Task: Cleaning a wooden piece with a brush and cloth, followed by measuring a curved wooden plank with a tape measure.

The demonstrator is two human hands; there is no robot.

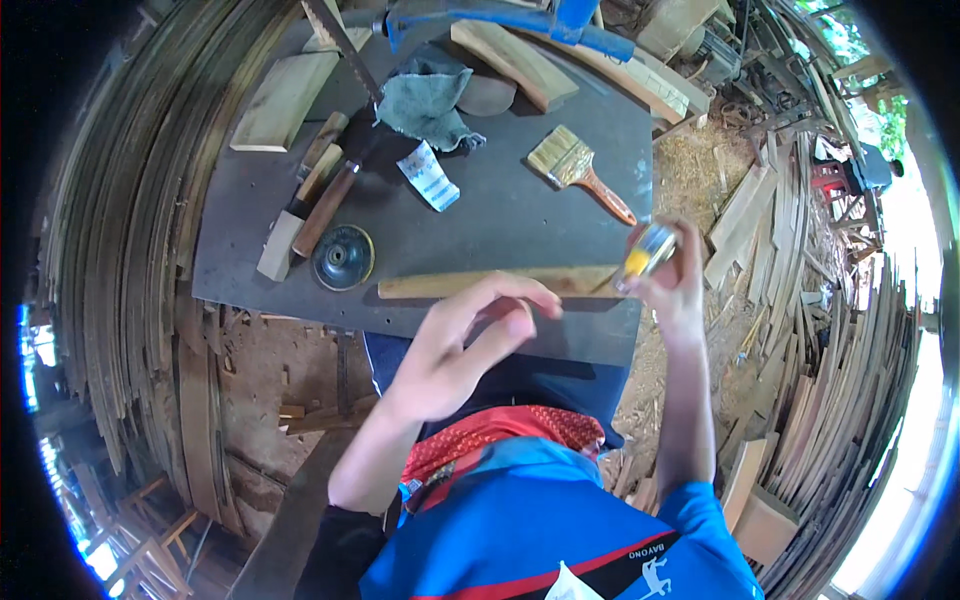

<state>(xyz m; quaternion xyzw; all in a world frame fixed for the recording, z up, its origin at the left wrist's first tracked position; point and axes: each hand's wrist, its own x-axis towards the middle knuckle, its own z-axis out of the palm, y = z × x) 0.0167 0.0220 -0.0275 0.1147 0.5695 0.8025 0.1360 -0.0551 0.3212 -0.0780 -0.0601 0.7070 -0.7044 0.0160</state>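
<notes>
My right hand (672, 270) is closed around a tape measure (648, 252), a rounded silver and yellow case, over the table's right edge. A narrow wooden strip (430, 286) lies along the near side of the dark table. Its right end reaches to just below the tape measure. Above the middle of the strip hovers my left hand (465, 345), fingers bent and thumb apart from them, with nothing visible between. It hides part of the strip. Beyond my right hand lies a paintbrush (580, 172) with a brown handle and pale bristles.
On the table (500, 228) are a round black disc (343, 257), a wooden-handled tool (326, 210), a folded abrasive sheet (429, 177), a grey-green cloth (425, 100) and wood blocks (285, 100). A blue clamp-like tool (510, 20) sits at the far edge. Stacked planks (130, 200) flank the left side.
</notes>
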